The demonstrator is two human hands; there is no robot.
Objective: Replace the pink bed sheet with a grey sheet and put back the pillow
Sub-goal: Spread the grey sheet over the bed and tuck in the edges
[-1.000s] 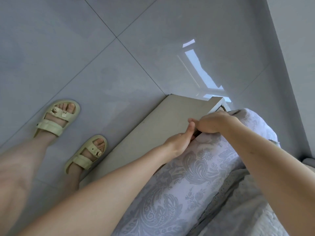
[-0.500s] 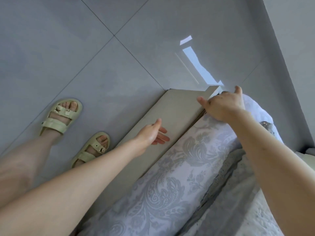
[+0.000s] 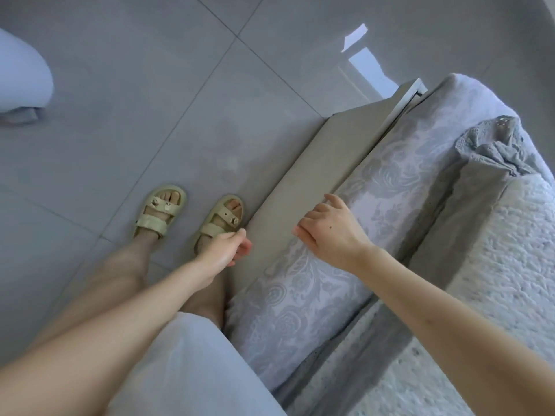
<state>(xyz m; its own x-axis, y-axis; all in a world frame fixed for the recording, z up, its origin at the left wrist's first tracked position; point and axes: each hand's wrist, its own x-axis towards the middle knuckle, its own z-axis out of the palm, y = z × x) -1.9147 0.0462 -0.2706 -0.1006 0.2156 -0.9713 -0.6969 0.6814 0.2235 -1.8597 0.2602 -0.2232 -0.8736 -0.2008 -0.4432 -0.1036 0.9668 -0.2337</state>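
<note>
The grey eyelet-edged sheet lies on the bed. Its long edge runs along the pale floral-patterned mattress side to the far corner, where it bunches. The right hand, fingers loosely bent, is over that side. The left hand, loosely curled, holds nothing.

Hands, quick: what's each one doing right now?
Left hand: open, loosely curled, holding nothing.
Right hand: open, loosely curled over the mattress, holding nothing.
</note>
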